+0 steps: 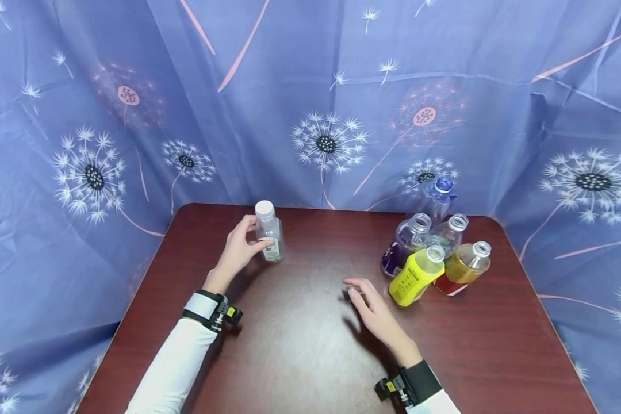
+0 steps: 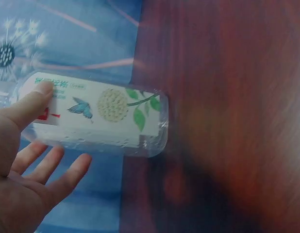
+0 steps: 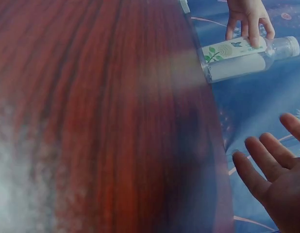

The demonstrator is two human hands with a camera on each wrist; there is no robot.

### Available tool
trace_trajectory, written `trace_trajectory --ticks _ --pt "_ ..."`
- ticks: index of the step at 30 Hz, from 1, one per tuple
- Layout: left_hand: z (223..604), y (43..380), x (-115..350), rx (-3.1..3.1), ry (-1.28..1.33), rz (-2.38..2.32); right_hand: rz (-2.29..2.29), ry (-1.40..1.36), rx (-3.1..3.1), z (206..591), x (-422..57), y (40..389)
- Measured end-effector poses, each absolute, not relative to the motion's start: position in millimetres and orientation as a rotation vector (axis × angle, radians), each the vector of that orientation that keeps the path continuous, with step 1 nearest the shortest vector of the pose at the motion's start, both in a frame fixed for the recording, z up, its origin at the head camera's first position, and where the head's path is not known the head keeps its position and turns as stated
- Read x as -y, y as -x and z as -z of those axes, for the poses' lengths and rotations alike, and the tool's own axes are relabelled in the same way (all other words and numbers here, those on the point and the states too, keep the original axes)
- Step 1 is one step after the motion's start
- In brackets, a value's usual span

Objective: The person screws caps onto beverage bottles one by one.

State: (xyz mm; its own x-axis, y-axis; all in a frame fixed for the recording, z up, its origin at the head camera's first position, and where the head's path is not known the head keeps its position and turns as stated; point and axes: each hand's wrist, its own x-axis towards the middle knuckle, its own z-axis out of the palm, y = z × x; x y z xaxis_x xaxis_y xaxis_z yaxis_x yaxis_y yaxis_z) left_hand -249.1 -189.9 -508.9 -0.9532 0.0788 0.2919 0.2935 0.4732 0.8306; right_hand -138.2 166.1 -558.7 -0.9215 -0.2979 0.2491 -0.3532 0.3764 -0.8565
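Observation:
A clear plastic bottle (image 1: 273, 247) with a white cap stands upright, or nearly so, near the table's back edge. My left hand (image 1: 240, 244) holds it from the left side, thumb across the label (image 2: 111, 109). That label bears a pale round flower, green leaves and a blue bird. In the left wrist view, the other fingers (image 2: 72, 174) are spread on the bottle's far side; their exact contact is partly hidden. Over the middle right of the table, my right hand (image 1: 372, 310) hovers with loosely bent fingers, holding nothing. The right wrist view shows its fingers (image 3: 269, 165) apart.
To the right stand several bottles close together: a yellow-labelled one (image 1: 411, 282), a purple-labelled one (image 1: 395, 253), one with a red and yellow label (image 1: 457, 270), and a blue-topped one (image 1: 437, 198) at the back. A blue dandelion-print curtain (image 1: 269, 144) hangs behind the dark wooden table (image 1: 310, 345).

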Motion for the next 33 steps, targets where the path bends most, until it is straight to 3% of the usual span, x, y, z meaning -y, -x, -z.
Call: trace_trajectory --ticks 18,25,33 --pt "494 285 231 2.665 0.340 1.362 -1.529 -0.592 2.634 564 -174 135" --pt "497 275 233 2.656 0.352 1.303 -1.504 -0.625 2.596 564 -175 132" --pt "497 241 208 2.316 0.208 1.223 -1.516 -0.625 2.489 558 -176 132"
